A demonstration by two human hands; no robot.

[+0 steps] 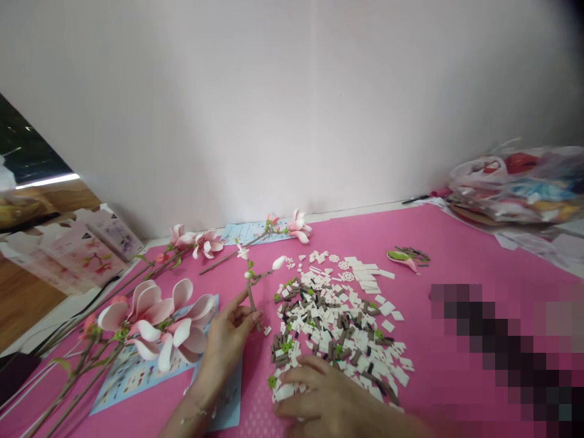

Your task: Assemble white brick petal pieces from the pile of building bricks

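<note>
My left hand (228, 340) is closed around the lower stem of a toy-brick flower branch (250, 294), held upright. White buds and small green bits sit on its forked top. Beside it, my right hand (335, 395) rests over the near edge of a spread of loose bricks (340, 322), its fingers apart and partly among the pieces. These bricks are mostly white and brown with a few green ones. Whether the right fingertips touch one particular piece cannot be made out.
Built pink magnolia stems (152, 313) lie to the left on a blue printed sheet (137, 380). Behind are more blossoms (207, 244) and another sheet (237, 233). Picture boxes (93, 249) stand far left. Plastic bags (520, 185) lie far right, on the pink tabletop's (438, 243) far side.
</note>
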